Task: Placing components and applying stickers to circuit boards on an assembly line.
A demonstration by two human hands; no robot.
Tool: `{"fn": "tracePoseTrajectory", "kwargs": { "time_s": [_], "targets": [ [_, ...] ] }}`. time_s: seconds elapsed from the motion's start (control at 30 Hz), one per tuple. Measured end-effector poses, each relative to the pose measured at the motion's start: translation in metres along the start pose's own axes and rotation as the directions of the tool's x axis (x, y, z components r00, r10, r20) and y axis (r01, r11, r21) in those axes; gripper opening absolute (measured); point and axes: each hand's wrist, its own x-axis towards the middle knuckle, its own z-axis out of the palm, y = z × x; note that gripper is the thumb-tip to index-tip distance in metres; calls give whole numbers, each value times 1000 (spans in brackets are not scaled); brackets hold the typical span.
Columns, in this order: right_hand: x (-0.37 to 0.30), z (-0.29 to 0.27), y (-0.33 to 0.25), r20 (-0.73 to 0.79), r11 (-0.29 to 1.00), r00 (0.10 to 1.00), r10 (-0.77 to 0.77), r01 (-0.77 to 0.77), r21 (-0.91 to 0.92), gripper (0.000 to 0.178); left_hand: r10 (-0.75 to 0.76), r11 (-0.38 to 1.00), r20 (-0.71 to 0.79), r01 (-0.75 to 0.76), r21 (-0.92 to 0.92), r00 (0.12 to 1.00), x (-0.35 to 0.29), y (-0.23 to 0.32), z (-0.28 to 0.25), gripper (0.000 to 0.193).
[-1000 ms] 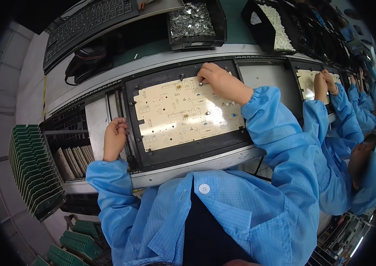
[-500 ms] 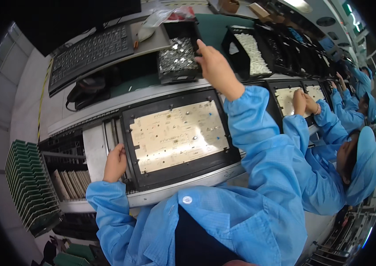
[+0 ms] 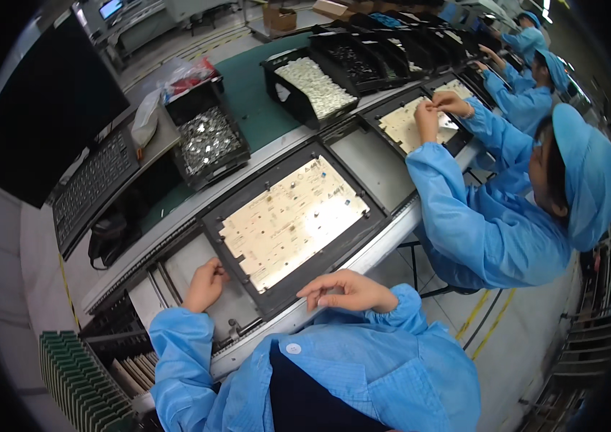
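Observation:
In front of me a black carrier frame (image 3: 285, 301) holds a cream circuit board (image 3: 284, 223) with small parts scattered over its face. My left hand (image 3: 206, 286) is by the frame's left edge, fingers loosely bent and nothing visible in them; whether a fingertip touches the frame I cannot tell. Over the near rail (image 3: 370, 277), just off the frame's front edge, my right hand (image 3: 352, 291) hovers with fingers stretched to the left and the thumb apart below. I see nothing held in it. A black bin (image 3: 208, 147) of shiny metal pieces stands beyond the frame.
A keyboard (image 3: 96, 180) and a dark monitor (image 3: 50, 108) are at the left. Another black bin (image 3: 312, 83) holds white parts. To the right a co-worker (image 3: 500, 216) handles a second board (image 3: 402, 124). Green boards (image 3: 78, 378) stand racked at lower left.
My right hand has come back from above the metal-piece bin to the frame's front edge. My left hand stays near the frame's left side. The whole view has turned.

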Motion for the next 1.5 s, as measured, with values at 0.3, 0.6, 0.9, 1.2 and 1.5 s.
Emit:
{"fn": "tracePoseTrajectory", "kwargs": {
  "time_s": [0.3, 0.6, 0.9, 1.2, 1.5],
  "targets": [
    [-10, 21, -7, 1, 993, 997, 71, -71, -99, 30, 101, 986, 152, -78, -148, 983, 71, 60, 60, 31],
    [17, 33, 2, 199, 993, 977, 70, -49, -109, 26, 61, 957, 223, -120, 264, 973, 55, 91, 31, 45],
    [64, 64, 42, 396, 931, 903, -165, 275, -239, 21, -62, 992, -610, 114, 46, 790, -142, 114, -36, 41],
    [55, 12, 93, 444, 487, 896, -30, 401, -776, 19, 203, 347, -936, 915, -207, -289, -346, 185, 107, 44],
    [105, -12, 84, 501, 731, 853, -145, 434, -527, 14, -183, -262, -72, 120, -958, -980, -509, 182, 337, 51]
  ]
}}
